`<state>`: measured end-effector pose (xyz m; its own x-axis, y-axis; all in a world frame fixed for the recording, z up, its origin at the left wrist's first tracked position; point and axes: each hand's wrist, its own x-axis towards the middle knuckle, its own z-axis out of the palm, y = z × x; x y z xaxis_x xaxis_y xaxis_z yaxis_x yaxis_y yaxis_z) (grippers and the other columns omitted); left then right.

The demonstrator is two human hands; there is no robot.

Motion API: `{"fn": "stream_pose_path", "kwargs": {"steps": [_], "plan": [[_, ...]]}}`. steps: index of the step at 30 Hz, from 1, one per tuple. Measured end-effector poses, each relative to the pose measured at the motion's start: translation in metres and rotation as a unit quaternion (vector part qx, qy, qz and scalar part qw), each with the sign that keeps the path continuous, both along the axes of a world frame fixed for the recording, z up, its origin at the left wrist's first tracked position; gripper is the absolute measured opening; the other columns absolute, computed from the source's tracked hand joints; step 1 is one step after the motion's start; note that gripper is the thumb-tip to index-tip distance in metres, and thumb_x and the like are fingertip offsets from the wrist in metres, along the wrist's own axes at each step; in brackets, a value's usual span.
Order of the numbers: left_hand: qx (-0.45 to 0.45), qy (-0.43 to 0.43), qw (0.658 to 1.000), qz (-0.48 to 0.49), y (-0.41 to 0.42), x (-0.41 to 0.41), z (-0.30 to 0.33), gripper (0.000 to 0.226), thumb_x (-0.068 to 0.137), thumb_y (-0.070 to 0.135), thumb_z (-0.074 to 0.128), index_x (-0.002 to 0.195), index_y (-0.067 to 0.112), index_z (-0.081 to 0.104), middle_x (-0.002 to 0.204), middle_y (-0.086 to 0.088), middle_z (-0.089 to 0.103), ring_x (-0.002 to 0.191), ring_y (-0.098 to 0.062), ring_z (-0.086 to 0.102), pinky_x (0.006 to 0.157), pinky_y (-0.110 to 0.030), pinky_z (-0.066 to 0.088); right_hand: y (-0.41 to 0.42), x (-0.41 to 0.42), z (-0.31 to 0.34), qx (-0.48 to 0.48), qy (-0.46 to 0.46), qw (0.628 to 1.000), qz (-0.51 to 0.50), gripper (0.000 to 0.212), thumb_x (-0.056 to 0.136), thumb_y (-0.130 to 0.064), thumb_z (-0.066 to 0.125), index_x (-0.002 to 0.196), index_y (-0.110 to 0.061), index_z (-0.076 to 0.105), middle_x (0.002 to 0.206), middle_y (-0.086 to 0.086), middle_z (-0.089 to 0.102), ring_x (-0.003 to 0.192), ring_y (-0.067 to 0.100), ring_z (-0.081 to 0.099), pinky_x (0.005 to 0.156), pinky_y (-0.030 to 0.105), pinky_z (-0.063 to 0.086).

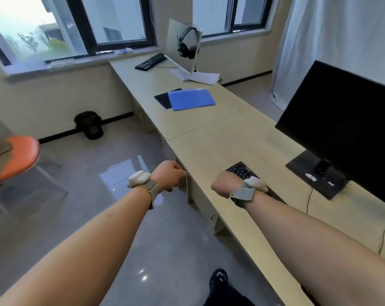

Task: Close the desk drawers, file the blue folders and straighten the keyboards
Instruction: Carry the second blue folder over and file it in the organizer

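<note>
Left hand (pixel 169 173) at desk (pixel 211 138) front edge, fingers curled; what it grips, cannot tell. Right hand (pixel 224 183) fisted by near keyboard (pixel 242 170). Open floor (pixel 94 195) left.

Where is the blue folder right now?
In the head view the blue folder lies flat mid-desk, overlapping a dark pad on its left, between the far keyboard and the near monitor.

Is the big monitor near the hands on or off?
Off, as far as the view shows: the near monitor's screen is uniformly black, with no image or glow on it.
</note>
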<state>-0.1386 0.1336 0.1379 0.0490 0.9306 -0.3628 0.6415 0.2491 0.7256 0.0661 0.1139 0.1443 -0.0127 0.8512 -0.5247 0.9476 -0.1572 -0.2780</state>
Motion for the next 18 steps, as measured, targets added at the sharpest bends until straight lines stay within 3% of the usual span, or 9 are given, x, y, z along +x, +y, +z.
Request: {"fn": "stream_pose_path", "kwargs": {"steps": [3,7,11,16,18], "plan": [[-0.004,-0.005,1.0,0.02,0.021,-0.02,-0.006,0.021,0.094,0.024,0.061,0.108,0.01,0.067,0.098,-0.017,0.07,0.088,-0.032,0.073,0.068,-0.047,0.063,0.035,-0.019,-0.003,0.009,-0.006,1.0,0.017,0.034,0.09,-0.01,0.048,0.058,-0.01,0.037,0.06,0.007,0.038,0.053,0.023,0.034,0.046,0.028,0.022],[-0.006,-0.003,0.999,0.046,0.074,-0.042,-0.012,0.019,0.094,0.023,0.06,0.107,0.011,0.068,0.097,-0.016,0.07,0.089,-0.031,0.073,0.07,-0.048,0.064,0.101,-0.048,-0.015,0.018,0.006,0.999,0.038,0.028,0.093,-0.014,0.049,0.066,-0.007,0.046,0.08,0.012,0.051,0.079,0.03,0.05,0.049,0.027,0.029],[-0.01,0.01,0.998,0.059,0.14,-0.06,-0.011,0.02,0.094,0.024,0.059,0.107,0.011,0.068,0.097,-0.015,0.07,0.089,-0.031,0.073,0.07,-0.047,0.064,0.181,-0.068,-0.028,0.023,0.021,0.998,0.047,0.022,0.092,-0.015,0.051,0.096,0.001,0.065,0.101,0.021,0.064,0.089,0.034,0.059,0.068,0.029,0.039],[-0.022,0.022,0.996,0.086,0.218,-0.082,0.0,0.019,0.095,0.023,0.06,0.107,0.01,0.067,0.099,-0.017,0.07,0.092,-0.033,0.072,0.069,-0.045,0.062,0.283,-0.085,-0.032,0.003,0.023,0.998,0.054,0.022,0.09,-0.014,0.052,0.071,-0.005,0.053,0.083,0.014,0.059,0.081,0.032,0.056,0.06,0.028,0.037],[-0.022,0.026,0.994,0.105,0.242,-0.092,0.0,0.019,0.095,0.022,0.059,0.107,0.009,0.066,0.101,-0.017,0.07,0.092,-0.033,0.072,0.069,-0.046,0.062,0.318,-0.093,-0.035,0.0,0.037,0.998,0.051,0.019,0.091,-0.014,0.05,0.074,-0.005,0.053,0.083,0.013,0.057,0.082,0.032,0.054,0.065,0.029,0.038]]}}
